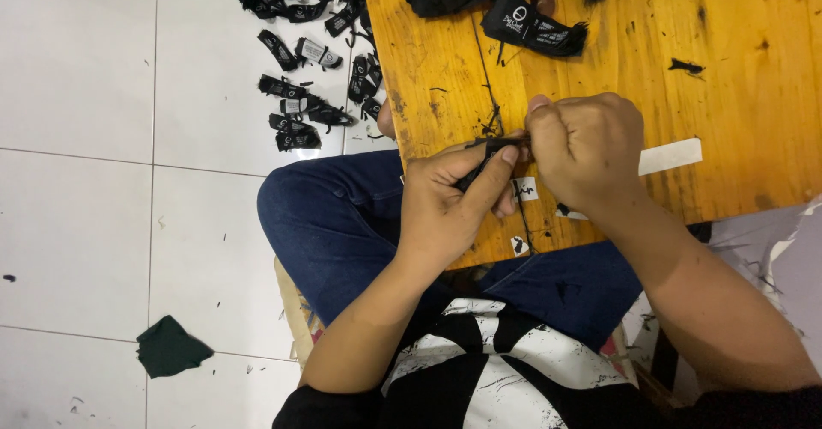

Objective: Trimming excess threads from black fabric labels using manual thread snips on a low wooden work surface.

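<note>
Both hands' fingers [501, 162] pinch black label [490, 148], seemingly between them.

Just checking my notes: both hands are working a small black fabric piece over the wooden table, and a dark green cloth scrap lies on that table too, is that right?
Not quite. In the head view the left hand and right hand do hold the black fabric piece over the wooden table, but the dark green cloth scrap lies on the white tiled floor.

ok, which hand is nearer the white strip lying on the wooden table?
Right. The right hand sits just beside the white strip, nearly touching its end. The left hand is farther off, on the other side of the right hand.
</note>
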